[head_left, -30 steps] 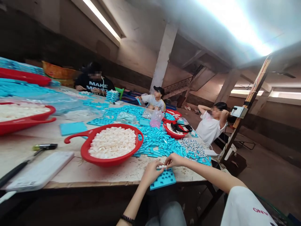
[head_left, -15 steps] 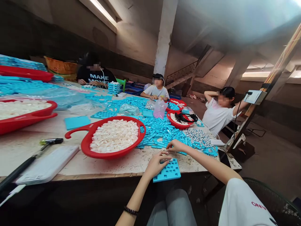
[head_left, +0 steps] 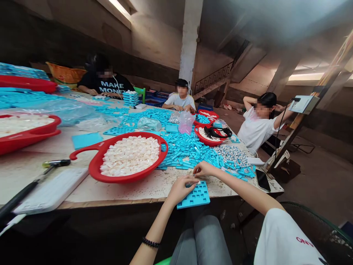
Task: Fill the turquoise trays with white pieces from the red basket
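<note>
A blue slotted board (head_left: 196,198) lies at the table's front edge, above my lap, with rows of small square holes. My left hand (head_left: 179,189) is closed over its left and far side, thumb and fingers bent at the upper edge. A small white piece (head_left: 198,183) shows by those fingertips. At the far edge of the board, my right hand (head_left: 204,170) has its thumb and fingers pinched together, close to the left fingertips. What it pinches is too small to make out.
A red basin (head_left: 124,178) of white pieces stands left, beyond a hammer (head_left: 56,163) and a white power bank (head_left: 52,191). Blue pieces (head_left: 190,151) are heaped ahead, with beads (head_left: 234,155) and a phone (head_left: 262,180) at right. Several co-workers sit around the table.
The view has shifted slightly. Both hands stay at the blue board, with the right fingers still pinched by its far edge. The co-worker across the table has moved their hands.
</note>
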Available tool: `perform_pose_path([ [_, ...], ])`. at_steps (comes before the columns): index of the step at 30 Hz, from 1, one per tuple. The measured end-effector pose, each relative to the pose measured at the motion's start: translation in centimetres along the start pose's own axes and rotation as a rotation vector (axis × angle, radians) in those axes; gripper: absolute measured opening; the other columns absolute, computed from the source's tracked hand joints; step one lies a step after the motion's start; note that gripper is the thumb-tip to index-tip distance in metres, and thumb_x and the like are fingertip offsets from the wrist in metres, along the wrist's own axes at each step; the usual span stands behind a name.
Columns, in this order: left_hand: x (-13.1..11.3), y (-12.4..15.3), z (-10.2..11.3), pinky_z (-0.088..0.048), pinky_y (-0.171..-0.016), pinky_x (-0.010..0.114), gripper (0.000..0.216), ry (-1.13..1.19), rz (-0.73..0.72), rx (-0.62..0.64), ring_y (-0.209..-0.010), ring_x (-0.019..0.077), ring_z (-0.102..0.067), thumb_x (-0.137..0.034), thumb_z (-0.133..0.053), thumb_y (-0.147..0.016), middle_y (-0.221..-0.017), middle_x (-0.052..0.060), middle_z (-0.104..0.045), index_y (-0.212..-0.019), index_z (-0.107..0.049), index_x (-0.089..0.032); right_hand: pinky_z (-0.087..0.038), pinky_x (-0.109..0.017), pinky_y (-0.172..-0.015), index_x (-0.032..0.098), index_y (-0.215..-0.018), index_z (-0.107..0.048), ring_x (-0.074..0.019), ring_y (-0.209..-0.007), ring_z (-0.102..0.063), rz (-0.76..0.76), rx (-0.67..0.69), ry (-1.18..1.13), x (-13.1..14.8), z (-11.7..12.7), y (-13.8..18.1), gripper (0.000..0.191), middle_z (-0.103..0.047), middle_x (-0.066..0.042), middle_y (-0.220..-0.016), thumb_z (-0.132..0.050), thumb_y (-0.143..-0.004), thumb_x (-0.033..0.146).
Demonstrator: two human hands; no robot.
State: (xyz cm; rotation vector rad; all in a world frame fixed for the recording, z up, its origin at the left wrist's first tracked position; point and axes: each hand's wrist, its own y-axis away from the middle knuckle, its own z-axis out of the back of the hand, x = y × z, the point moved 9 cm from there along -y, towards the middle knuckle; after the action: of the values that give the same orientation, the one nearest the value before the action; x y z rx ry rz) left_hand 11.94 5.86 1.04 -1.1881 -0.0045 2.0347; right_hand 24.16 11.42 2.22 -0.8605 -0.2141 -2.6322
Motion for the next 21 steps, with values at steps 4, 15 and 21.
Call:
perform_pose_path([
  [4, 0.2, 0.1, 0.2, -0.046, -0.101, 0.038, 0.023, -0.032, 0.039, -0.033, -0.112, 0.0262, -0.062, -0.032, -0.064, -0.087, -0.11, 0.003, -0.074, -0.103, -0.081, -0.032, -0.052, -0.024, -0.063, 0.018, -0.091, -0.077, -0.0205, -0.076, -0.074, -0.042, -0.139, -0.055, -0.8, 1.5, 2.7, 0.014, -0.077, -0.004, -0.083, -0.07, -0.079, 0.019],
  [15, 0.4, 0.0, 0.3, -0.047, -0.099, 0.037, 0.024, -0.036, 0.04, -0.062, -0.11, 0.0253, -0.062, -0.032, -0.063, -0.088, -0.108, 0.003, -0.074, -0.105, -0.08, -0.03, -0.056, -0.034, -0.077, 0.018, -0.09, -0.077, -0.0233, -0.087, -0.071, -0.03, -0.356, -0.362, -2.2, -0.1, 10.1, 0.04, -0.076, -0.008, -0.093, -0.078, -0.077, 0.055],
  [21, 0.5, -0.1, 0.1, -0.047, -0.102, 0.036, 0.025, -0.025, 0.045, -0.034, -0.111, 0.0251, -0.062, -0.034, -0.062, -0.087, -0.109, 0.003, -0.075, -0.104, -0.081, -0.031, -0.053, -0.034, -0.082, 0.021, -0.087, -0.078, -0.0255, -0.106, -0.064, -0.029, -0.428, -0.301, -2.1, -0.2, 10.0, 0.033, -0.074, -0.01, -0.108, -0.079, -0.077, 0.053],
])
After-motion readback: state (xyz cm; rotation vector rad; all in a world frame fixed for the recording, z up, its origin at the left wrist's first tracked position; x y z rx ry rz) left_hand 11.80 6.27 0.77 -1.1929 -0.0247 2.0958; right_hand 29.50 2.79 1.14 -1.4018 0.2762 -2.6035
